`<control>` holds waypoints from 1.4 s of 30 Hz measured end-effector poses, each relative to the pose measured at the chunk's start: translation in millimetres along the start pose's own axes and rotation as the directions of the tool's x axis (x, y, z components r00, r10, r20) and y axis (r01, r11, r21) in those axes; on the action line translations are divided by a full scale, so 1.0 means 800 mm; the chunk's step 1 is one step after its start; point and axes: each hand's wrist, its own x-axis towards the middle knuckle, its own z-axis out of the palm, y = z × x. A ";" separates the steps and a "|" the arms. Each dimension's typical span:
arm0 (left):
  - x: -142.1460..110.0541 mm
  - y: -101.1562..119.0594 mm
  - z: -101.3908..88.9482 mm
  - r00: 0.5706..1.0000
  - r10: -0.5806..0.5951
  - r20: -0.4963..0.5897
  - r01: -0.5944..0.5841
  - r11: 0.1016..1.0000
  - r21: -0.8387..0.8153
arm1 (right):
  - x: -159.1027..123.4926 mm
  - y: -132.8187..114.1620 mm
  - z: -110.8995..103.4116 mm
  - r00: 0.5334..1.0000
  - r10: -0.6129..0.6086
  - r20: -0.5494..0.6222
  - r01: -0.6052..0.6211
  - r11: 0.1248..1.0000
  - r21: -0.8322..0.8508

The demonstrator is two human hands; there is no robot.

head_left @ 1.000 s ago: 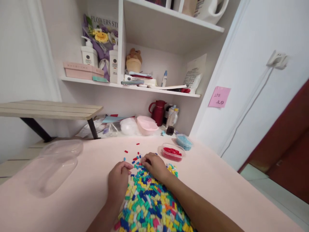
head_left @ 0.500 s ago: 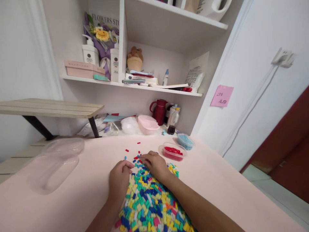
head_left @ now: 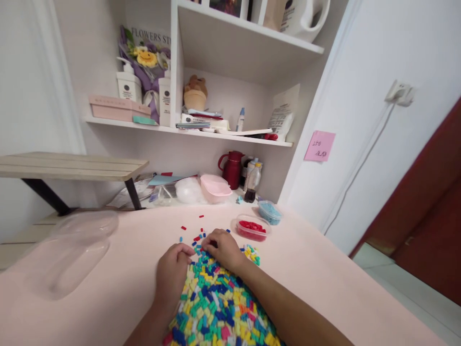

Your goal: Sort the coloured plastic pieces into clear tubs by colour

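A spread of small toy bricks [head_left: 209, 302] in yellow, green, blue, white and red covers the pink tabletop [head_left: 309, 278] between my forearms. My left hand [head_left: 172, 269] rests at the pile's left edge, its fingers curled in; whatever they may hold is hidden. At the far end of the pile, my right hand [head_left: 226, 251] bends over the bricks with thumb and fingers brought together. Its fingertips touch the bricks there, but I cannot make out what is between them. A few red bricks [head_left: 183, 228] and blue ones lie loose beyond both hands.
To the right stand a clear tub of red bricks [head_left: 252, 233] and, behind it, a tub of light-blue pieces [head_left: 270, 213]. A transparent container [head_left: 77, 269] lies at left. Along the back are a pink bowl [head_left: 215, 188], a red jug [head_left: 232, 169] and bottles [head_left: 253, 182] beneath a shelf.
The right hand's fingers have drawn inward and closer together over the far bricks. My left hand stays almost in place. The whole view has shifted slightly.
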 end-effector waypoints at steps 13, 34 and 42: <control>0.001 -0.003 -0.001 0.999 -0.045 -0.016 0.045 0.999 -0.017 | 0.016 0.014 -0.088 0.935 0.111 -0.336 -0.080 0.991 0.102; 0.004 -0.006 0.001 1.000 -0.018 -0.019 0.017 0.999 -0.035 | 0.002 0.030 -0.065 0.959 0.213 -0.184 -0.275 0.850 -0.449; 0.002 0.001 0.000 0.998 -0.051 -0.027 0.050 0.998 -0.037 | -0.002 0.013 -0.036 0.966 0.245 -0.083 -0.246 0.770 -0.589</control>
